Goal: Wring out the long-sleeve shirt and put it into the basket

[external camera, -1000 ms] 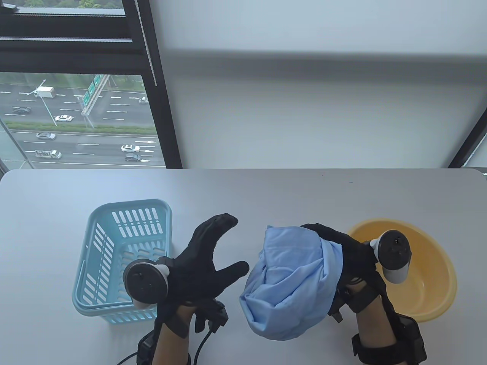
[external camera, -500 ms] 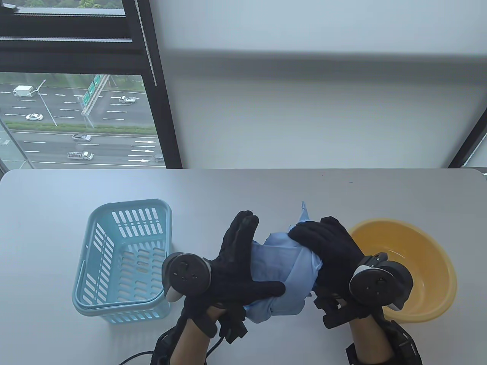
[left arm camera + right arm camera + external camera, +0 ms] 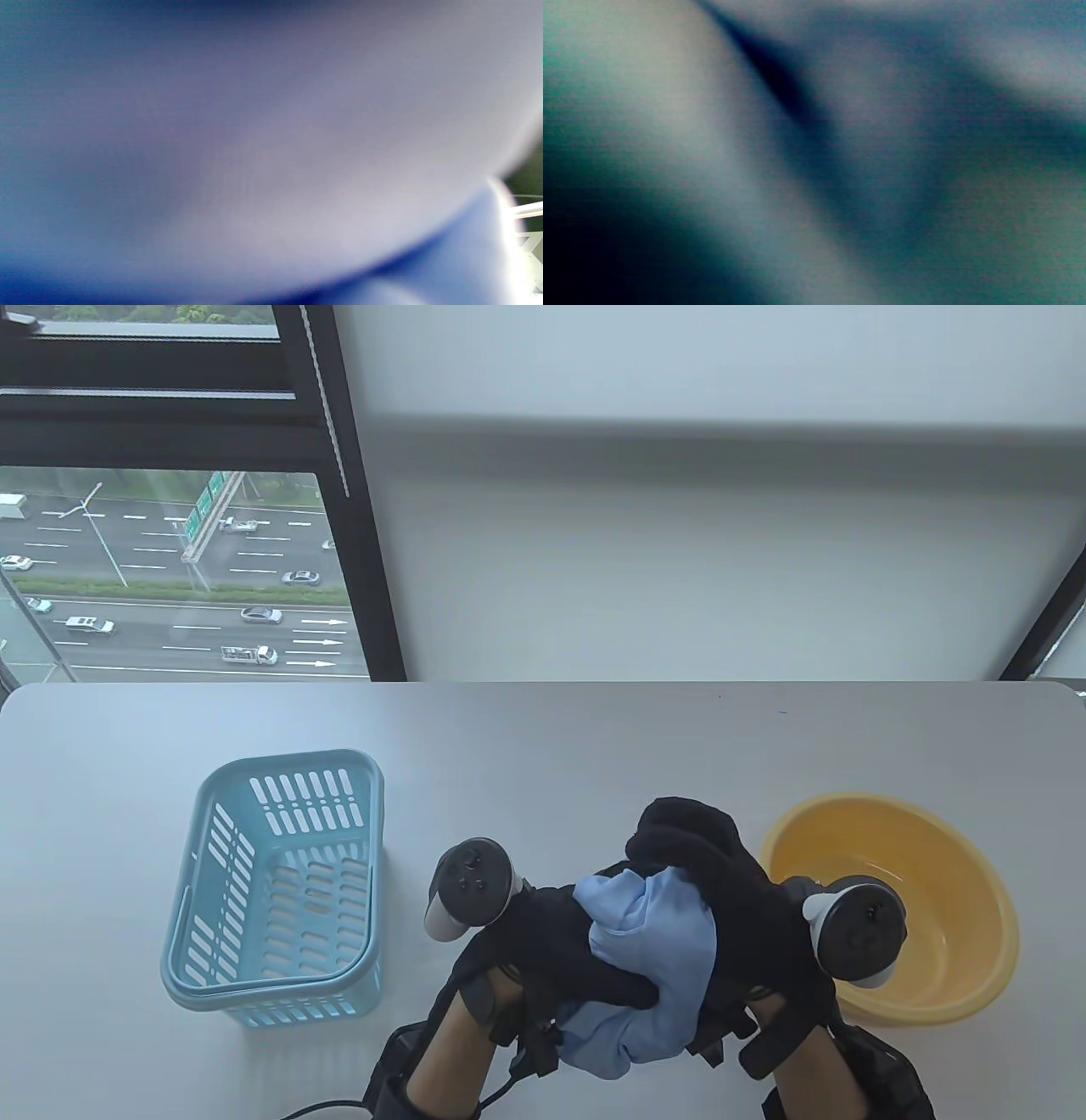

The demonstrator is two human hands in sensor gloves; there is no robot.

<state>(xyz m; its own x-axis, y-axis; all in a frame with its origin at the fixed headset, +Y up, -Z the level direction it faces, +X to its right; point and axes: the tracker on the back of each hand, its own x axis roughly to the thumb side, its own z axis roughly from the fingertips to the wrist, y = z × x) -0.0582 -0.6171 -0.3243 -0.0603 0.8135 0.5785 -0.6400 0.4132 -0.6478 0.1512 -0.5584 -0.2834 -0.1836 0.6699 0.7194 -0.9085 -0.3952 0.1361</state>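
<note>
— Grey table [image 3: 594, 746] under a window [image 3: 170, 560] that looks onto a highway; what sits on it?

— On its left side stands a light blue slotted basket [image 3: 280, 976], upright, with nothing showing inside. On the right stands a yellow basin [image 3: 976, 976]. Between them both hands hold the light blue long-sleeve shirt [image 3: 662, 959], bunched into a wad over the near part of the table.

— How do the fingers lie?

— The left hand [image 3: 560, 942] wraps the wad's left side, thumb pressed across the front of the cloth. The right hand [image 3: 730, 891] curls over the top and right side, fingers closed round the fabric. A tracker sits on the back of each hand.

— Is the shirt touching the basket or the basin?

— It is apart from the basket and just beside the basin. Whether it rests on the table I cannot tell.

— And the wrist views?

— Both are filled with blurred blue cloth; no fingers can be made out there.
</note>
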